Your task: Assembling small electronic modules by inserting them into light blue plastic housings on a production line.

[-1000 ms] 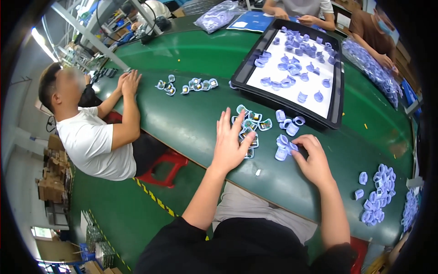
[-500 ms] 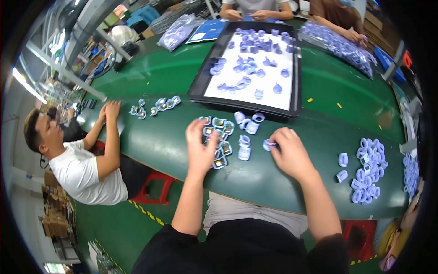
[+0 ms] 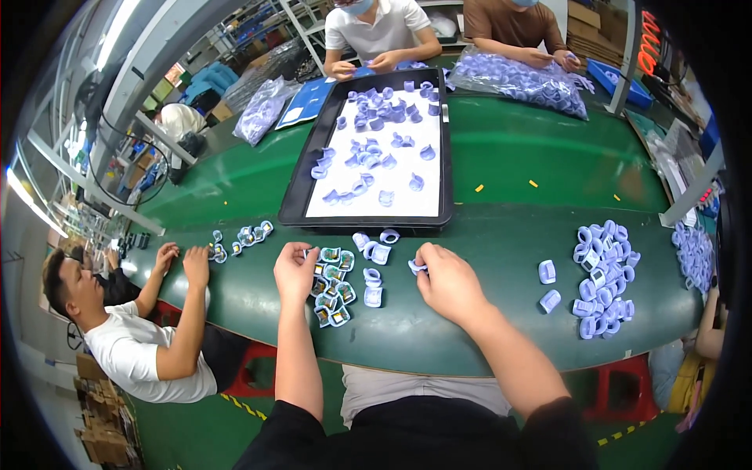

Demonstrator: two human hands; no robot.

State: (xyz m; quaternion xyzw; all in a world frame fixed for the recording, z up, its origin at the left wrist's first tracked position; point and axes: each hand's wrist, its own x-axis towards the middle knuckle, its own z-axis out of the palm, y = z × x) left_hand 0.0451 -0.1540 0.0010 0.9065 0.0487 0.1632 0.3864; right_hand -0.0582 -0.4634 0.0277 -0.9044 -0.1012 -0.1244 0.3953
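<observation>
My left hand (image 3: 294,272) is at the left edge of a cluster of small open lavender casings (image 3: 335,291) with circuit boards inside. Its fingers are pinched around a casing (image 3: 306,253), mostly hidden by them. To the right, my right hand (image 3: 450,286) grips a lavender ring-shaped casing (image 3: 417,267) between thumb and fingers, just above the green table (image 3: 478,337). Between the hands lie several loose lavender casings, such as an upright one (image 3: 374,297) and a ring-shaped one (image 3: 389,235).
A black tray (image 3: 447,176) of lavender parts stands ahead. On the right is a pile of casings (image 3: 603,282). More board-filled casings (image 3: 252,235) lie left, by a seated person (image 3: 133,337). Two people work across the table, near a bag of lavender parts (image 3: 521,82).
My left hand's fingers, spread over the cluster before, are now closed on a casing at its left edge. My right hand keeps its casing. The whole view has shifted.
</observation>
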